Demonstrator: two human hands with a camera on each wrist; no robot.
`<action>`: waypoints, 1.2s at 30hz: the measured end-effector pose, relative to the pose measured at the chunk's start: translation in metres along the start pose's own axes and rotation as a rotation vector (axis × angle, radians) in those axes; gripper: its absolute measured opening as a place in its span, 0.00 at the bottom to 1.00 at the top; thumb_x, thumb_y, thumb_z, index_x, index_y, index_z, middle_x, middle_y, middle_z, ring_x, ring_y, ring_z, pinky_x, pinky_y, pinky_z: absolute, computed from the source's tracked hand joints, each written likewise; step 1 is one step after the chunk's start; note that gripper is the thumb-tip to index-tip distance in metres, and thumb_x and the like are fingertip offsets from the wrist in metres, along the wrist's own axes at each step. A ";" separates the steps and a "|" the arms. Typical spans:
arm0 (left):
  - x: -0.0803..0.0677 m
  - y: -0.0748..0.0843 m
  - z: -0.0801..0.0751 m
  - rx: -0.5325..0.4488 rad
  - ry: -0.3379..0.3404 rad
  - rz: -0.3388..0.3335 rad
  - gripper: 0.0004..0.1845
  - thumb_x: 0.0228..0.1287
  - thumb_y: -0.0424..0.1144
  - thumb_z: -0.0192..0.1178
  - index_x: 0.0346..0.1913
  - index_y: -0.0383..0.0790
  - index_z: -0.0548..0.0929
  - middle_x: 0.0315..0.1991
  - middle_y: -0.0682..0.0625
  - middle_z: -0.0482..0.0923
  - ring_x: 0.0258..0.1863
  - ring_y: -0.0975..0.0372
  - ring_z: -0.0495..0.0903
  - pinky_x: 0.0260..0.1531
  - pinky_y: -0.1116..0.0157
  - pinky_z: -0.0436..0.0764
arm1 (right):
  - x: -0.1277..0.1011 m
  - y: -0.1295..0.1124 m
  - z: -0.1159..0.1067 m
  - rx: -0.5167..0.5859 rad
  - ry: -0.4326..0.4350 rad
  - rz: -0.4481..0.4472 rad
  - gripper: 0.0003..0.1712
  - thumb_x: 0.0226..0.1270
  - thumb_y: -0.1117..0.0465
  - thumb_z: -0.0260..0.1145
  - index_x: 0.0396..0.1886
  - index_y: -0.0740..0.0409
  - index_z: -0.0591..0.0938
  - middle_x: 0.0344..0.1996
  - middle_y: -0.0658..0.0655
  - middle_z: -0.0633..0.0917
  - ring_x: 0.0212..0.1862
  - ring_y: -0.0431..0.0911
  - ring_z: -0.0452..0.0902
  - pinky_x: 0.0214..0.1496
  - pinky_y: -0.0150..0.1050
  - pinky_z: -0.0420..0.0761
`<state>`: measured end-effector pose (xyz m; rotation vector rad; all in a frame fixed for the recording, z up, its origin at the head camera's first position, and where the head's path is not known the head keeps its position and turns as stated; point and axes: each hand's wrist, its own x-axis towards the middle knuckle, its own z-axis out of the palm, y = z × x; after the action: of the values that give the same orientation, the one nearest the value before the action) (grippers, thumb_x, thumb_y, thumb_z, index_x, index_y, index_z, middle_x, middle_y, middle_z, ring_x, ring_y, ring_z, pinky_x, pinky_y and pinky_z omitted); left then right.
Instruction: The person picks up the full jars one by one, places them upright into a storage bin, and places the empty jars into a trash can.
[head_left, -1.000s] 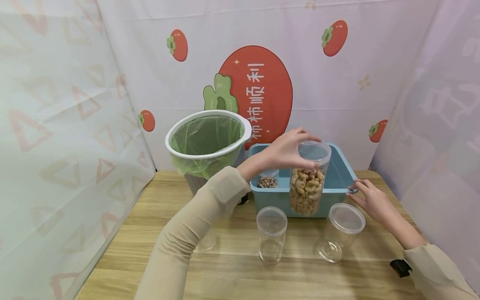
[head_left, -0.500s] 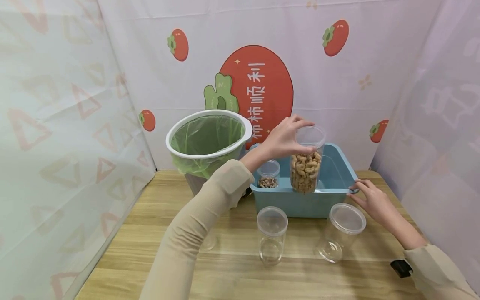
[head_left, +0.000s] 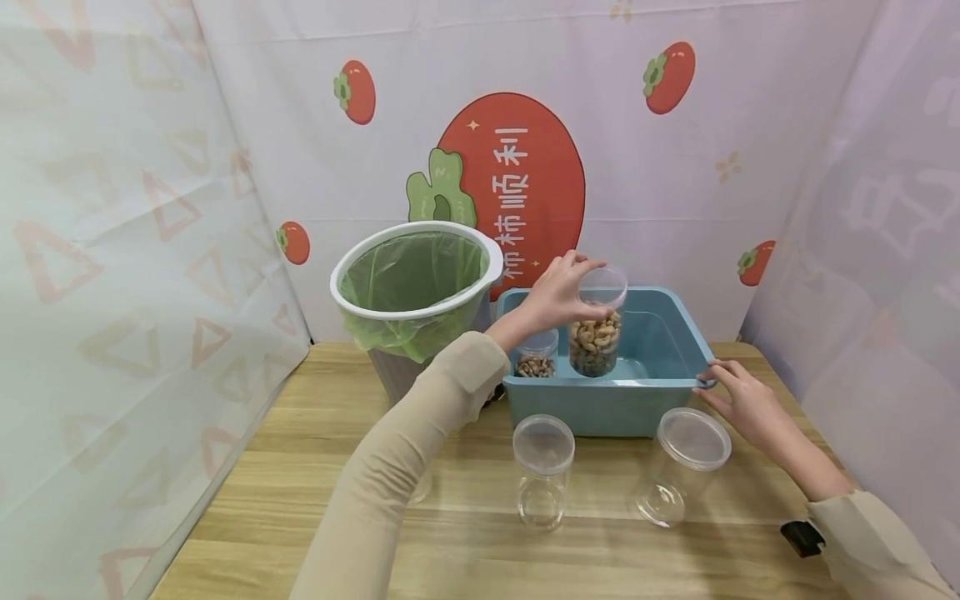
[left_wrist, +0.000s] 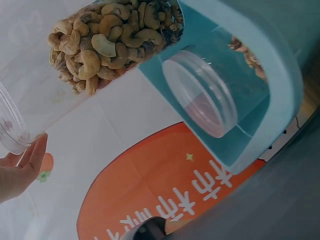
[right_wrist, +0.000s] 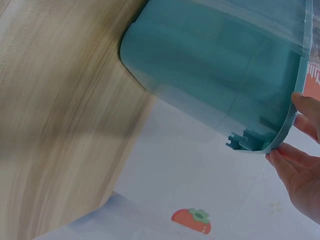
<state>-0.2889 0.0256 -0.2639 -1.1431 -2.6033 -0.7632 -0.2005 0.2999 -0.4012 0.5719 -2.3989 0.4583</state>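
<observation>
My left hand (head_left: 553, 297) grips a clear lidded jar of cashews (head_left: 595, 340) near its top, holding it upright within the front left part of the blue plastic bin (head_left: 592, 410). Whether the jar's base touches the bin floor cannot be told. In the left wrist view the cashews (left_wrist: 110, 45) fill the lower part of the jar, and my left fingers (left_wrist: 34, 159) are at its lid. A shorter jar of nuts (head_left: 536, 358) stands beside it in the bin's left corner. My right hand (head_left: 750, 406) pinches the bin's front right rim, seen closely in the right wrist view (right_wrist: 300, 175).
Two clear lidded jars without visible contents, one in the middle (head_left: 543, 475) and one at right (head_left: 686, 462), stand before the bin. Another clear base (head_left: 422, 487) shows partly behind my left sleeve. A waste bin (head_left: 341, 279) with a green liner stands left, on the wooden table (head_left: 300, 467).
My left hand has lifted the cashew jar over the bin's front rim, then moved it left and lowered it inside. My right hand stays on the rim.
</observation>
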 end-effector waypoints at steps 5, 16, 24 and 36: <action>-0.002 -0.008 0.014 0.007 -0.032 -0.005 0.33 0.49 0.48 0.64 0.59 0.41 0.69 0.52 0.46 0.66 0.46 0.59 0.64 0.39 0.69 0.68 | -0.001 0.001 -0.001 -0.001 0.001 -0.004 0.14 0.42 0.69 0.70 0.29 0.63 0.75 0.35 0.68 0.75 0.26 0.60 0.75 0.19 0.47 0.73; -0.005 -0.018 0.039 0.023 -0.123 -0.029 0.33 0.49 0.49 0.64 0.60 0.42 0.69 0.51 0.46 0.66 0.46 0.60 0.65 0.39 0.71 0.70 | -0.002 0.002 0.000 0.008 0.020 -0.018 0.12 0.48 0.63 0.68 0.30 0.63 0.76 0.34 0.67 0.75 0.27 0.60 0.75 0.21 0.49 0.73; -0.009 -0.024 0.053 0.015 -0.207 -0.052 0.32 0.52 0.49 0.62 0.60 0.42 0.67 0.55 0.46 0.63 0.47 0.59 0.64 0.36 0.72 0.69 | -0.001 0.002 0.000 0.007 0.019 -0.012 0.16 0.37 0.72 0.71 0.29 0.64 0.76 0.34 0.69 0.75 0.27 0.61 0.75 0.21 0.50 0.73; -0.015 -0.031 0.066 0.018 -0.343 -0.083 0.33 0.56 0.50 0.58 0.63 0.43 0.63 0.57 0.45 0.61 0.52 0.58 0.64 0.48 0.67 0.69 | -0.002 0.000 0.001 0.011 0.022 -0.016 0.13 0.46 0.65 0.69 0.30 0.63 0.75 0.34 0.67 0.75 0.27 0.60 0.75 0.19 0.48 0.73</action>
<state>-0.2999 0.0332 -0.3373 -1.2656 -2.9453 -0.6018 -0.1999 0.3003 -0.4033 0.5877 -2.3706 0.4693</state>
